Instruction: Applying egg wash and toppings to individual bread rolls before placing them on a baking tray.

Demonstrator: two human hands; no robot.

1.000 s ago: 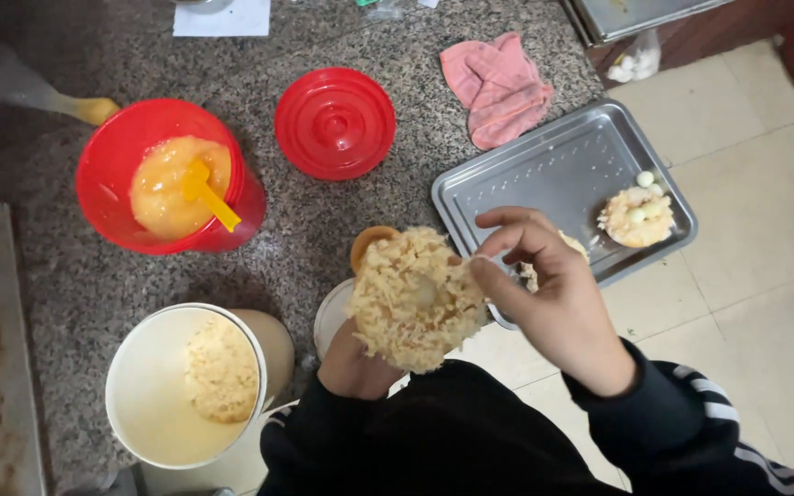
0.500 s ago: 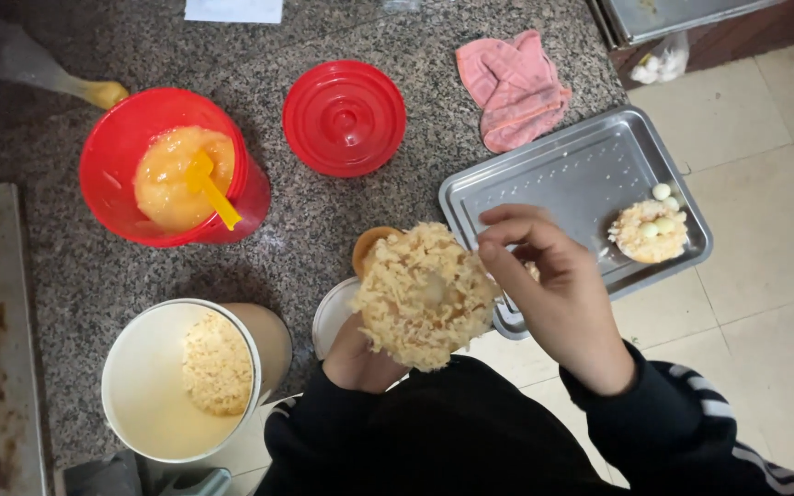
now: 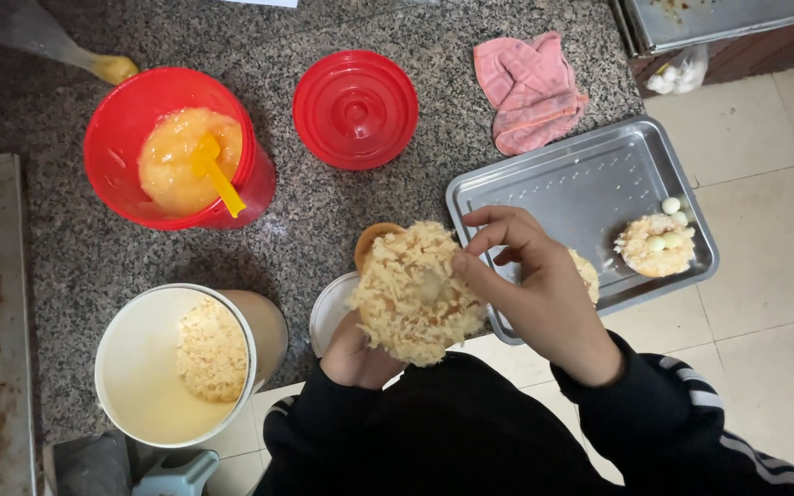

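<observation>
Hardly anything has moved: the right hand still presses on the floss-covered cake, cupped from beneath by the left hand.
It looks light and crumbly, best cradled underneath, above the counter edge beside the steel tray; its underside is hidden.

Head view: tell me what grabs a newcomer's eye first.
At centre, the left hand holds a round bun coated in pale shredded floss, and the right hand pinches its edge. Upper left on the granite counter stands a red plastic tub of orange sauce, its red round lid beside it.
</observation>
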